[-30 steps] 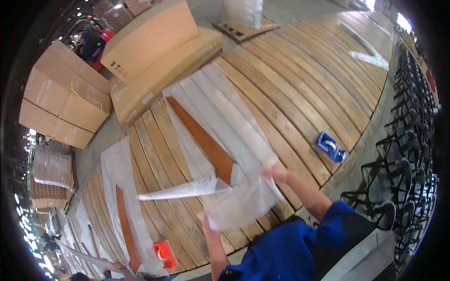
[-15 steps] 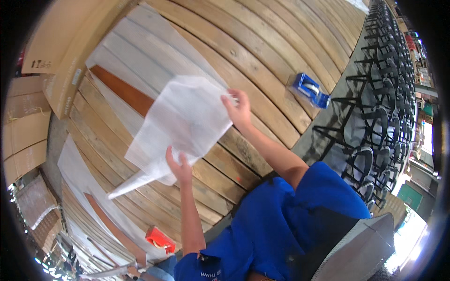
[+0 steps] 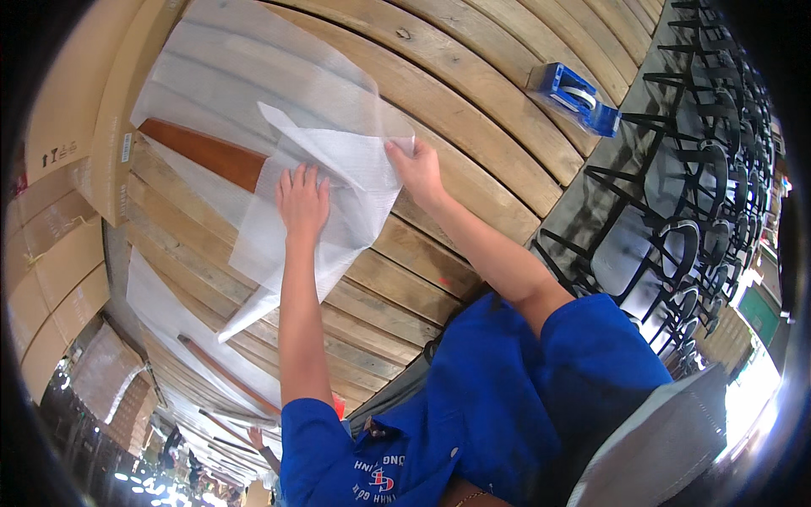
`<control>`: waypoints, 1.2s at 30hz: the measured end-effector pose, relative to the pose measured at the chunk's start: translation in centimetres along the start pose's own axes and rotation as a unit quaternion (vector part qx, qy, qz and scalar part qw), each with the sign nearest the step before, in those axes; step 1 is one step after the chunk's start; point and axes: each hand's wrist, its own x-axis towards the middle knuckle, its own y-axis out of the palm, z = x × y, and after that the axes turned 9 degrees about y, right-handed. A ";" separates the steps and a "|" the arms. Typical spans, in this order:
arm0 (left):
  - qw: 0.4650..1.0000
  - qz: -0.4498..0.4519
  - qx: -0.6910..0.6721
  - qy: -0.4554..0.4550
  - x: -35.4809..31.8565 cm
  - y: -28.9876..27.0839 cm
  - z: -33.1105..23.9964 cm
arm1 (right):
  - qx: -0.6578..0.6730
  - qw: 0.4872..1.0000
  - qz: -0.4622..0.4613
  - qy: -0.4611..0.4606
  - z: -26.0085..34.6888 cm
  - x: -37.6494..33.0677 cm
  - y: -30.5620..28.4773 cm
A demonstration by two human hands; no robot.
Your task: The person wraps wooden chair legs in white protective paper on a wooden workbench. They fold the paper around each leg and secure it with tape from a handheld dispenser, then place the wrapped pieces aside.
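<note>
- Far L: printed cardboard cartons [image 3: 80,118] beside the worktop [image 3: 460,127], which is slatted wood.
- Lower L: a slim brown wooden strip [image 3: 226,372] on pale sheeting; past it, a co-worker's hand [image 3: 255,437], too small to tell its grip.
- Upper L: tapered reddish-brown board [image 3: 207,156], lying slantwise on the worktop; its R end goes under a folded part of the white translucent wrapping sheet [image 3: 253,38].
- L of centre: the person's L hand [image 3: 304,201], palm down, fingers lightly spread, resting on the sheet by the board's covered end; no grip seen.
- Centre: R hand [image 3: 418,173], thumb & fingers pinched on the sheet's R edge. A loose flap stands up btwn the hands.
- Handling (judgement): L palm should stay flat as an anchor, w/ R pulling gently outward so the film is taut; flap prob. needs smoothing, or it'll crease. Thin film, may tear if yanked.
- R: blue tape dispenser [image 3: 583,97], near the worktop edge, untouched.
- Far R: rows of black-framed chairs [image 3: 697,182] on the floor.
</note>
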 end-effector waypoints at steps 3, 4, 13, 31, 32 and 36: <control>0.995 0.094 0.002 -0.011 1.7 -1.9 0.9 | -0.018 0.997 -0.021 -0.078 1.1 -2.6 1.5; 0.992 0.122 0.009 -0.009 2.3 -2.6 0.8 | -0.023 0.993 -0.029 -0.112 1.7 -4.4 1.6; 0.978 0.166 0.120 0.025 1.3 0.0 2.1 | -0.275 0.909 -0.026 -0.314 0.0 -10.2 -0.9; 0.993 0.108 -0.020 -0.044 1.1 0.7 2.3 | -0.336 0.917 0.061 -0.209 5.0 -6.6 -6.4; 0.995 0.091 -0.029 -0.038 0.9 1.1 2.4 | -0.194 0.965 0.066 -0.166 3.3 -6.7 -6.8; 0.997 0.070 -0.041 -0.014 0.7 1.4 3.2 | 0.068 0.983 0.082 -0.152 -1.7 -7.0 -4.7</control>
